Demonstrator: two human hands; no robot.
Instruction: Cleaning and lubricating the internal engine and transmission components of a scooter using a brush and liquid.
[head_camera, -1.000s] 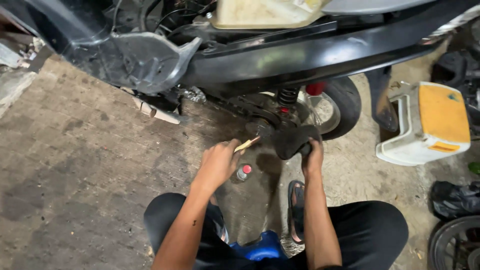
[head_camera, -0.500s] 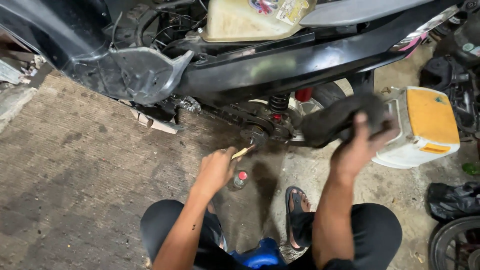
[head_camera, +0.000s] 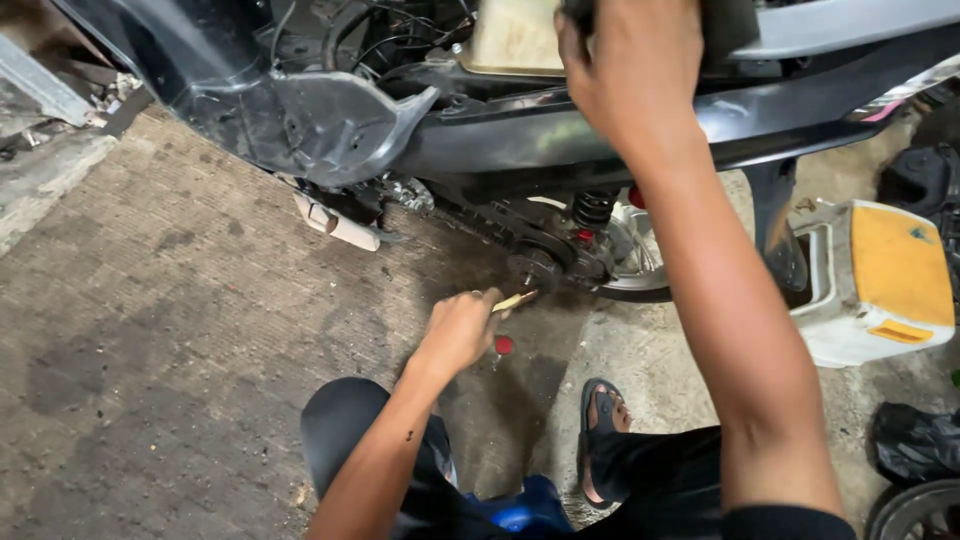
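Observation:
I sit low beside a stripped black scooter (head_camera: 520, 150). My left hand (head_camera: 462, 330) is down near the floor and grips a small tool with a yellowish handle (head_camera: 514, 300), its tip by the scooter's rear hub (head_camera: 535, 268). A red-capped small can (head_camera: 503, 346) stands just under that hand. My right hand (head_camera: 630, 75) is raised to the top of the frame, holding a dark plastic cover (head_camera: 722, 25) against the scooter's upper body; most of the cover is cut off by the frame edge.
A white and yellow plastic box (head_camera: 880, 285) stands on the concrete at the right. The rear wheel (head_camera: 640, 270) and red-trimmed shock (head_camera: 592, 212) sit behind the hub. A black bag (head_camera: 915, 445) and a tyre (head_camera: 915, 515) lie at lower right. My sandalled foot (head_camera: 600, 420) rests below.
My right hand has lifted the dark cover from beside the rear wheel up to the scooter's upper body. My left hand has stayed by the hub with the tool.

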